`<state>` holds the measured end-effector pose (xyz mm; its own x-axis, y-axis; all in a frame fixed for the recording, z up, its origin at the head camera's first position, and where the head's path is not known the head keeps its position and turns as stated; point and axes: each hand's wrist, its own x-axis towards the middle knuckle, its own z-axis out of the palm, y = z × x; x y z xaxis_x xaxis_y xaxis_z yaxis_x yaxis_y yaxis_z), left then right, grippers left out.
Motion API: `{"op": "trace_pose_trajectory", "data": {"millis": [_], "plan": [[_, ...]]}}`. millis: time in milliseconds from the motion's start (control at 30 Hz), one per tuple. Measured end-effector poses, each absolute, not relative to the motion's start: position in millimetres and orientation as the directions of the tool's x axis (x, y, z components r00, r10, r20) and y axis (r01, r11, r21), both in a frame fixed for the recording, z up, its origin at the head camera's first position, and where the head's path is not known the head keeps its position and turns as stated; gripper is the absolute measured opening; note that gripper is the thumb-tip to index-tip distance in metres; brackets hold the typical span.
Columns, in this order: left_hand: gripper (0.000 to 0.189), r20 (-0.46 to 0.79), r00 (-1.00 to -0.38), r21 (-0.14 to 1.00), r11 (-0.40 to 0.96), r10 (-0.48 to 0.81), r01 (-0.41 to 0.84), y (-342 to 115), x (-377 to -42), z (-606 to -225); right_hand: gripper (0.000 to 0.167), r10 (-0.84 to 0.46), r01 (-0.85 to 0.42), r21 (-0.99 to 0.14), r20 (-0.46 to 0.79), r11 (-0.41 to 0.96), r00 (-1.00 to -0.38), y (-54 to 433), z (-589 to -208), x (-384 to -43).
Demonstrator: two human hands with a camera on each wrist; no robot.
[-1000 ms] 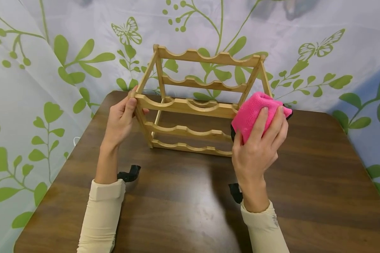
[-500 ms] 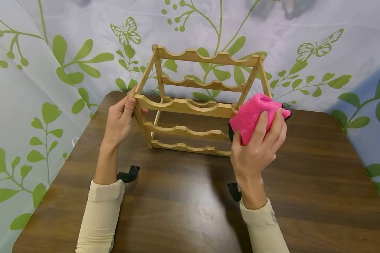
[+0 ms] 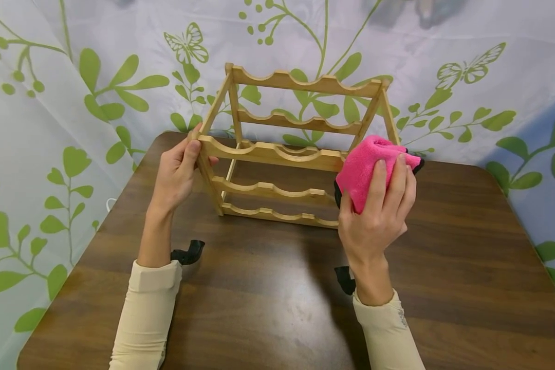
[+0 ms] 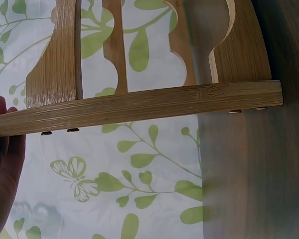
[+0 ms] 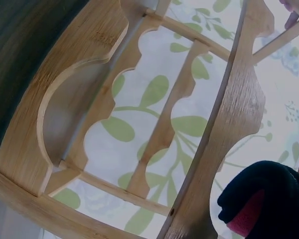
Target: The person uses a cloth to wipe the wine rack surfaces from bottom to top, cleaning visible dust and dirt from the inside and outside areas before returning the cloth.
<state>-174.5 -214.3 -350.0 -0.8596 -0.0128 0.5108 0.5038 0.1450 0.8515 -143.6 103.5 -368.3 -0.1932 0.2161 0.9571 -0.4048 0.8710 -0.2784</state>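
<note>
Toward the far edge of the worktop, in the head view, stands a wooden wine rack, its left end gripped by the left hand: thumb in front of the corner, fingers curled behind it. At the rack's right end the right hand holds a pink cloth, thumb and fingers closed on it. Little has changed: compared with half a second ago, the right hand has slid slightly toward the rack's left end, and more of the cloth's dark hem shows at its far corner. Rack and left hand have hardly moved, so the work seems to be at the same right-hand corner, perhaps a small rubbing stroke. Hidden under cloth and hand are that corner and the right ends of the front rails; what the cloth touches there cannot be made out.

From the left wrist, an end bar of the rack crosses the view, with small screw heads along its edge; only part of the left hand appears, at the left border.

From the right wrist, scalloped rails fill most of the view. A dark fold of the cloth, cut off lower right, hides the right hand's fingers, so their grip cannot be judged there.
</note>
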Motion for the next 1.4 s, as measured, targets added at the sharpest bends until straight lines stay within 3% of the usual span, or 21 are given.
{"op": "trace_pose_trajectory", "data": {"millis": [333,733,1000,1400], "plan": [[0.039,0.518,-0.855,0.841,0.182,-0.004,0.509,-213.6,-174.5,-348.5,0.045,0.24,-0.464,-0.304,0.951,0.832,-0.193,104.4,-363.2,-141.5],[0.038,0.517,-0.856,0.844,0.17,-0.006,0.509,-214.0,-172.9,-351.2,0.045,0.28,-0.524,-0.269,0.958,0.808,-0.06,94.6,-353.0,-128.9],[0.039,0.52,-0.854,0.838,0.192,0.003,0.511,-214.0,-175.5,-350.9,0.052,0.247,-0.426,-0.351,0.927,0.834,-0.281,95.4,-359.7,-127.7],[0.041,0.545,-0.838,0.823,0.209,-0.029,0.528,-210.0,-176.9,-354.0,0.061,0.237,-0.507,-0.376,0.918,0.776,-0.318,87.7,-373.4,-129.9]]}}
